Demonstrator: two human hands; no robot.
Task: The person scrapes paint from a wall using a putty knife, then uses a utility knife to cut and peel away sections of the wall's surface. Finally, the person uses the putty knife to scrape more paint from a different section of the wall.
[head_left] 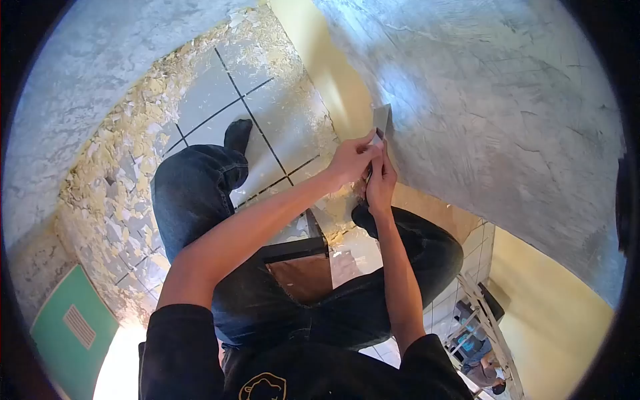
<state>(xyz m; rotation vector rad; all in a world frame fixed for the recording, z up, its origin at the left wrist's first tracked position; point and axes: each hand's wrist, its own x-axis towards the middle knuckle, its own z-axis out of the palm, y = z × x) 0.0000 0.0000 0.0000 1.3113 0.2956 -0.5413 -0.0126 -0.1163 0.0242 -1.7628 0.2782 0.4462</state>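
A scraper [381,122] stands with its blade flat against the grey, streaked wall [507,120], just above the yellow band at the wall's foot. The left hand [352,160] pinches its handle from the side, and the right hand [381,180] wraps closed fingers around the handle from below (both hands touch). Underneath, paint flakes [127,180] litter the tiled floor [220,93] around the person's jeans.
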